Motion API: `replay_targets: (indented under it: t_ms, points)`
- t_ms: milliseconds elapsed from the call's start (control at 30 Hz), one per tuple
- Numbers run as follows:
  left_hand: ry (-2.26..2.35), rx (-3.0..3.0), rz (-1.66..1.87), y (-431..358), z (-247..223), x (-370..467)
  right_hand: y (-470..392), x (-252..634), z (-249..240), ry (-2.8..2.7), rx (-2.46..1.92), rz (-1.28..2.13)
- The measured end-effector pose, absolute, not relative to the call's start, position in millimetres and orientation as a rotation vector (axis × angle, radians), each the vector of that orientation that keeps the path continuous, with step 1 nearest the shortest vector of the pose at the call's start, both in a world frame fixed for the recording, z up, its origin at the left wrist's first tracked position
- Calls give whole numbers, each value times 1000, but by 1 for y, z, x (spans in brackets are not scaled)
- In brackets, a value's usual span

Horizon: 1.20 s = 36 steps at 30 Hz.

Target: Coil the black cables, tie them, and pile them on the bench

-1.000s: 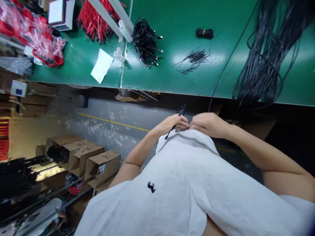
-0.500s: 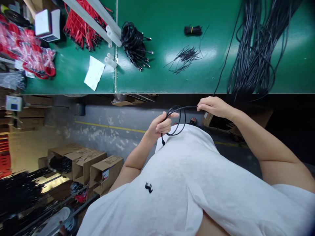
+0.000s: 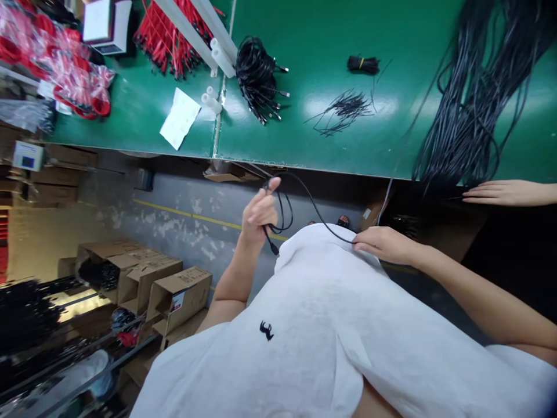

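Loops of a thin black cable (image 3: pixel 308 193) hang from my left hand (image 3: pixel 260 213), which is closed around them below the table edge. One connector end of the cable dangles under that hand. My right hand (image 3: pixel 383 244) pinches the same cable farther along, in front of the white shirt, and a slack arc runs between the two hands. On the green table (image 3: pixel 304 35) lie a coiled bundle of black cables with metal plugs (image 3: pixel 256 75), a pile of short black ties (image 3: pixel 348 107) and a banded black bundle (image 3: pixel 363 64).
A large heap of long black cables (image 3: pixel 470 128) covers the table's right side, with another person's hand (image 3: pixel 500 193) at its near end. White tubes (image 3: pixel 221 58), a paper sheet (image 3: pixel 180 119) and red cables (image 3: pixel 174 40) lie left. Cardboard boxes (image 3: pixel 178 296) stand on the floor behind.
My left hand has moved left and slightly up with the loops. My right hand has dropped toward the shirt, and the cable between them now sags. Another person's hand has appeared at right.
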<state>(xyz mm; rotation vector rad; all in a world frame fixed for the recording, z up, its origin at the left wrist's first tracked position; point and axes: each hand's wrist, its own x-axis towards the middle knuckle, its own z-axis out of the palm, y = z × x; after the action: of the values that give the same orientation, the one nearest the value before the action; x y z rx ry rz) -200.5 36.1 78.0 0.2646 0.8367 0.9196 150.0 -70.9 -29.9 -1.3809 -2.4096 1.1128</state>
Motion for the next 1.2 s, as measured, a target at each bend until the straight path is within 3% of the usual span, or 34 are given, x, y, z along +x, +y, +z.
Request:
replay_targets:
  t_ms: [167, 300, 433, 633, 800, 1000, 1100, 1200]
  points:
    - [772, 428, 1184, 48, 89, -237, -63, 177, -50, -2175, -1698, 904]
    - [826, 459, 888, 45, 77, -222, -55, 147, -8, -2474, -1368, 769]
    - [874, 586, 640, 37, 60, -184, -32, 104, 55, -2416, -909, 981]
    - [570, 725, 228, 23, 58, -151, 12, 93, 70, -2174, -957, 1285]
    - [587, 479, 200, 21, 60, -160, 24, 115, 40, -2092, -1087, 1265]
    - [806, 262, 613, 20, 73, -178, 27, 224, -60, -2141, -1821, 590]
    - [834, 278, 634, 25, 91, -191, 1, 255, -99, -2164, -1964, 610]
    - [901, 280, 717, 39, 113, -218, -30, 259, -118, -2231, -1778, 673]
